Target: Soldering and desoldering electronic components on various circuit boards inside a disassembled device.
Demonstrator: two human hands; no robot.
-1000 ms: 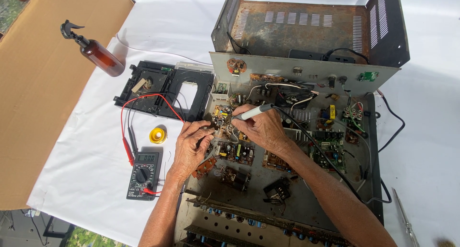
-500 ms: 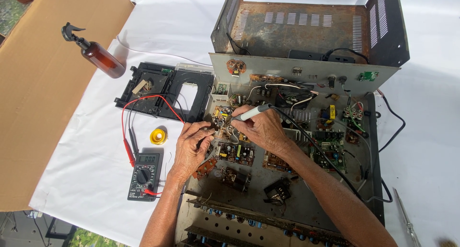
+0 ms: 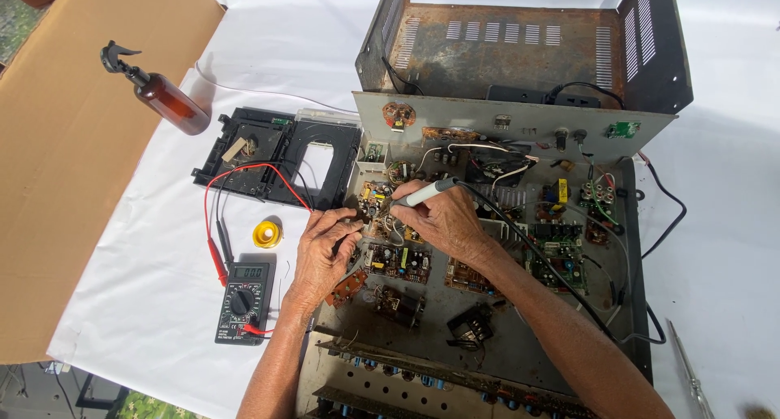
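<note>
An opened electronic chassis (image 3: 504,127) lies on a white sheet, with several small circuit boards (image 3: 398,261) and wires inside. My right hand (image 3: 443,220) grips a grey soldering iron (image 3: 422,193) whose tip points left at a small board (image 3: 375,198) near the chassis's left edge; its black cord (image 3: 536,257) trails over my forearm. My left hand (image 3: 325,248) rests next to that board, fingertips pinched close to the iron's tip; what they pinch is too small to tell.
A black multimeter (image 3: 244,301) with red and black leads (image 3: 215,224) lies left of my left arm. A yellow solder spool (image 3: 266,234), a black plastic frame (image 3: 276,155), a brown spray bottle (image 3: 162,94) and cardboard (image 3: 65,143) lie further left. A screwdriver (image 3: 691,378) lies bottom right.
</note>
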